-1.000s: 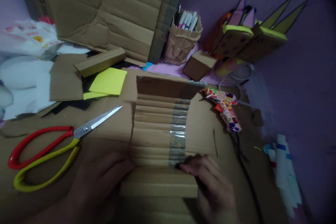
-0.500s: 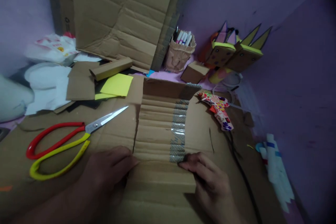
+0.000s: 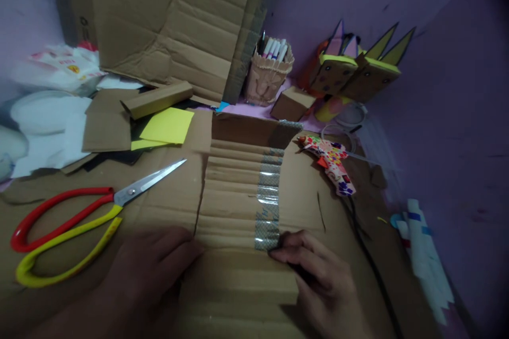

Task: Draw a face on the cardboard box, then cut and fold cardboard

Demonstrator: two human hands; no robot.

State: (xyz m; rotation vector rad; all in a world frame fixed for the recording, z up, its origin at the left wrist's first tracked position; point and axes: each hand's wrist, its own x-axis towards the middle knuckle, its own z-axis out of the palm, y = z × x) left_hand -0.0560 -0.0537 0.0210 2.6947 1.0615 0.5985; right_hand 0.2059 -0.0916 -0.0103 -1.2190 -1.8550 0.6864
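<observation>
A person's left hand (image 3: 159, 259) and right hand (image 3: 318, 270) hold a creased cardboard strip (image 3: 228, 196) on a cardboard-covered desk (image 3: 159, 212). The left hand's curled fingers grip the strip's left edge by its near fold; the right hand's fingers pinch the right edge, beside shiny patterned tape (image 3: 267, 196). Left of the strip lie scissors (image 3: 130, 191) with red and yellow handles, blades together. Right of it rests a floral-patterned glue gun (image 3: 332, 161). Farther back, to the strip's left, yellow paper (image 3: 169, 126) lies near cardboard scraps (image 3: 109, 122). Beyond its far end stand a small cardboard box (image 3: 292, 105), a holder (image 3: 265, 82) of markers (image 3: 274, 49) and a large cardboard sheet (image 3: 170, 21).
</observation>
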